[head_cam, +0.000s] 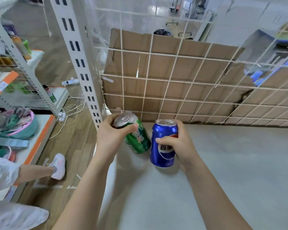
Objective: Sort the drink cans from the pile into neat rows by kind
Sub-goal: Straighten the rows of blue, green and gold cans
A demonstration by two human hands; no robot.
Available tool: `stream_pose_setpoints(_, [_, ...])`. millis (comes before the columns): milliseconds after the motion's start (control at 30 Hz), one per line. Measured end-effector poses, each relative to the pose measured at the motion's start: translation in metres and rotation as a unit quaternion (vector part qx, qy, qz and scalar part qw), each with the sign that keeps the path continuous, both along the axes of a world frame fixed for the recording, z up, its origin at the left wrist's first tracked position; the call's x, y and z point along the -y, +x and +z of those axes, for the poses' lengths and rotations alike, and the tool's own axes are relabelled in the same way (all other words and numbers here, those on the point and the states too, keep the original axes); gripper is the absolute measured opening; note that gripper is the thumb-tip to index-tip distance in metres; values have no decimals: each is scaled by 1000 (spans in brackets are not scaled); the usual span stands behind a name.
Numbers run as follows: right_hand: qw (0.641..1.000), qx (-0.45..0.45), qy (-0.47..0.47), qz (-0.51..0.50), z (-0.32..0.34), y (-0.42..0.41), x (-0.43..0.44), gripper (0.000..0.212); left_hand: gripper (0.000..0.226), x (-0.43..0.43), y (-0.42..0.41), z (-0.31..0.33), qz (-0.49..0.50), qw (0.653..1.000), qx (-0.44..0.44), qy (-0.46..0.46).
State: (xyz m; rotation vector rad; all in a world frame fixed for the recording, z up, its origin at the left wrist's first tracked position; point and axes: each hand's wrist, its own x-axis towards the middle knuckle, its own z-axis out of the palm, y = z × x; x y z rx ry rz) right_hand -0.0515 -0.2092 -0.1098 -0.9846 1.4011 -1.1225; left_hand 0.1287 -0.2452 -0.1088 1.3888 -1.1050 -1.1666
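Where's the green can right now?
Head view: the green can is left of centre, tilted, gripped near its top by the left hand, just left of the blue can that the right hand holds.

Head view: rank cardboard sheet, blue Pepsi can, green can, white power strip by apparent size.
1. cardboard sheet
2. blue Pepsi can and green can, about alike; green one tilted, so unranked
3. white power strip, farther away

Wire grid (181,90) blocks behind; upright post (83,63) left — shelf (231,163) open rightward.
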Motion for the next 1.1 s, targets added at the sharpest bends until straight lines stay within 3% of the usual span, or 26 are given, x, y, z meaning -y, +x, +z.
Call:
stream_pose_setpoints(133, [999,-23,-15,-18,0,8,-19,46,42,-11,-7,1,-44,999,-16,-23])
stream_pose_setpoints(367, [995,11,-70,-77,-5,8,-35,56,42,-18,-30,-4,-76,995,7,-63])
stream_pose_setpoints(533, [984,-42,-111,-132,-7,-11,-54,54,43,-28,-46,1,-131,988,32,-76])
stream_pose_setpoints(800, [954,-136,-164,-212,17,-95,-112,45,40,-71,-120,29,-225,962,80,-133])
stream_pose_setpoints(1100, [932,-216,-169,-238,35,-252,-230,45,50,-156,-278,45,-284,936,92,-184])
